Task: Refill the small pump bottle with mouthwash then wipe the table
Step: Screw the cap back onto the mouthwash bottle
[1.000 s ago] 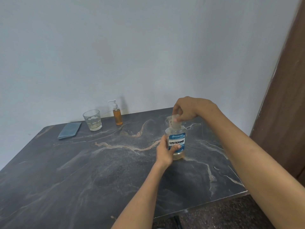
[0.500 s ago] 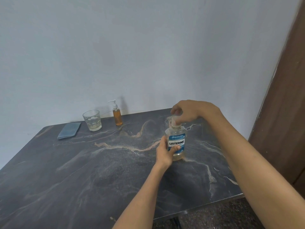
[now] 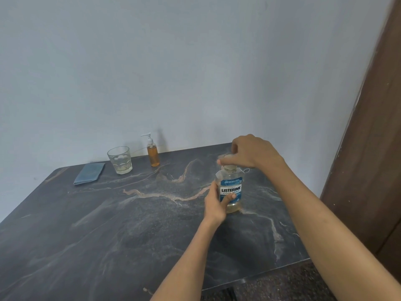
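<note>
A clear mouthwash bottle (image 3: 231, 187) with a blue label stands upright on the dark marble table (image 3: 108, 224), right of centre. My left hand (image 3: 216, 204) grips its body from the near left side. My right hand (image 3: 249, 152) is curled over the top, its fingers around the clear cap, which is mostly hidden. The small pump bottle (image 3: 153, 154) with amber liquid and a white pump stands at the table's back edge by the wall. A folded blue cloth (image 3: 89, 176) lies at the back left.
A drinking glass (image 3: 120, 160) with a little pale liquid stands between the cloth and the pump bottle. A white wall runs behind the table. A brown wooden door (image 3: 373, 148) rises at the right. The table's near right edge drops to a speckled floor.
My right hand has sunk lower onto the bottle's cap and shifted slightly around it. My left hand and the bottle have stayed in place.
</note>
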A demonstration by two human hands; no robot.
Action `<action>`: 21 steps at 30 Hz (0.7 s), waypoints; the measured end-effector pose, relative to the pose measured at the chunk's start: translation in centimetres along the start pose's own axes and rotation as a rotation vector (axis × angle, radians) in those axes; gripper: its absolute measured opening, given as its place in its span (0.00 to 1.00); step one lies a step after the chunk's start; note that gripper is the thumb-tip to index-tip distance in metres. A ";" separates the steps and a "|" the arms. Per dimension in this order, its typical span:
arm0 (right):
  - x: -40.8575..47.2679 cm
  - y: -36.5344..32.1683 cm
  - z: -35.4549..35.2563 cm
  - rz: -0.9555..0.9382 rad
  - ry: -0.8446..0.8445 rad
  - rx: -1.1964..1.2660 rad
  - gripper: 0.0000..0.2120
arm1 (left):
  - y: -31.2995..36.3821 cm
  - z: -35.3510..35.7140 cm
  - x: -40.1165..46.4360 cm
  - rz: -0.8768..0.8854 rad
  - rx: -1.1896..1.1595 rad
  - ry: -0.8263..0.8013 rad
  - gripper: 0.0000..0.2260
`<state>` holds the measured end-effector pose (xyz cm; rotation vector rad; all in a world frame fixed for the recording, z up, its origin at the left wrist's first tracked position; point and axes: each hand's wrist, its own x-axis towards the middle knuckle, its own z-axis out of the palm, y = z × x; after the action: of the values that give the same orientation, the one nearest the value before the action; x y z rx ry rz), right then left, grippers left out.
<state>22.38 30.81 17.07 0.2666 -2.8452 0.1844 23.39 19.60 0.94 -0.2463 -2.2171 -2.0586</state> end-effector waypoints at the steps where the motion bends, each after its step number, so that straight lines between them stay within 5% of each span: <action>1: -0.1 -0.2 0.1 -0.013 0.006 -0.010 0.23 | -0.1 0.0 0.0 0.005 0.002 0.003 0.14; 5: -0.2 -0.9 0.6 -0.007 0.080 -0.074 0.19 | -0.1 0.1 0.0 0.003 -0.009 0.013 0.14; 9: -1.1 -0.3 2.0 0.084 0.180 -0.015 0.25 | -0.1 0.1 -0.1 -0.001 0.021 0.024 0.13; 14: -5.1 1.0 8.7 0.239 0.401 0.714 0.24 | -0.3 0.0 0.0 0.013 0.096 0.021 0.13; 17: -6.3 2.4 13.2 0.272 0.267 0.990 0.17 | -0.3 0.0 0.0 0.008 0.120 0.011 0.14; 21: -7.2 2.9 16.2 0.170 0.139 1.037 0.14 | -0.5 0.0 0.0 0.010 0.156 0.011 0.16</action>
<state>24.39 32.36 -0.77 0.1855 -2.3647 1.6203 23.32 19.55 0.46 -0.2309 -2.3493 -1.8652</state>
